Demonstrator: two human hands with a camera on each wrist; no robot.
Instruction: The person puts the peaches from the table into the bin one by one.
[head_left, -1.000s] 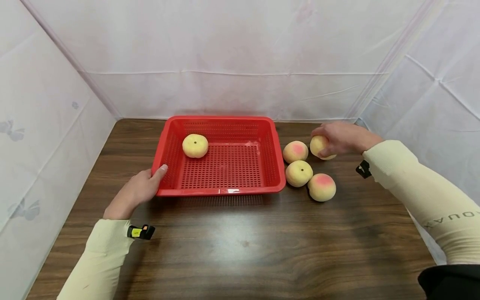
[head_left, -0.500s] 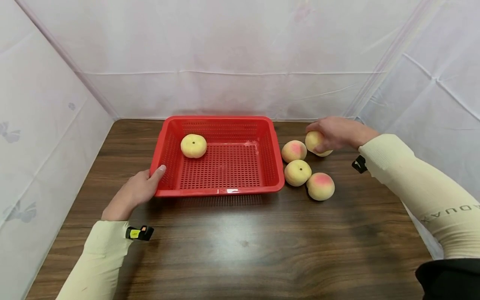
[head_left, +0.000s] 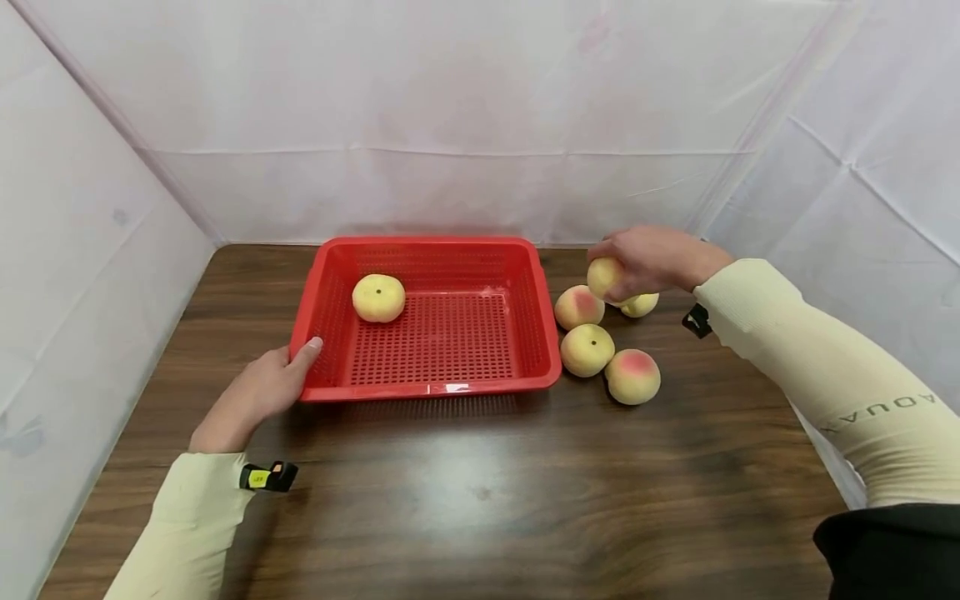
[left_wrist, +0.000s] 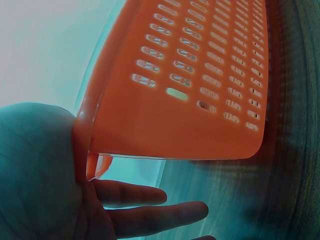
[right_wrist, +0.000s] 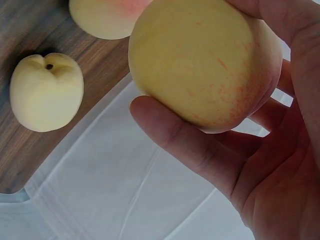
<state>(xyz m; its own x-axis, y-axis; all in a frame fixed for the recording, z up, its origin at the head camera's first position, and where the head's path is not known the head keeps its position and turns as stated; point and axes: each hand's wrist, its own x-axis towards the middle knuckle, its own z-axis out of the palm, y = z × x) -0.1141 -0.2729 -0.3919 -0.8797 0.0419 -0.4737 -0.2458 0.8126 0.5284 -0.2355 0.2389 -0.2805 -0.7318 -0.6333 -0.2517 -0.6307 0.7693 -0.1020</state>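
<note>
My left hand point(head_left: 258, 392) grips the near left corner of a red plastic basket point(head_left: 427, 392), its thumb over the rim. In the left wrist view two fingers point(left_wrist: 155, 217) stretch out below the basket's perforated wall point(left_wrist: 200, 120). One yellow peach point(head_left: 378, 298) sits in the basket's left part. Right of the basket, my right hand point(head_left: 656, 258) holds a yellow peach point(right_wrist: 205, 65) with red speckles, raised above the table with fingers and thumb around it. Just beyond it lies another yellow peach point(head_left: 640, 305), partly hidden by the hand.
Beside the basket's right wall lie a pink-blushed peach point(head_left: 580, 307), a yellow peach point(head_left: 588, 350) and another pink-topped peach point(head_left: 633, 377). The brown wooden table point(head_left: 480, 517) extends toward the front. White cloth walls point(head_left: 450, 117) stand behind and at both sides.
My right hand has lifted the peach and moved left with it, uncovering another peach behind. My left hand keeps its hold on the basket corner; the head view has shifted slightly.
</note>
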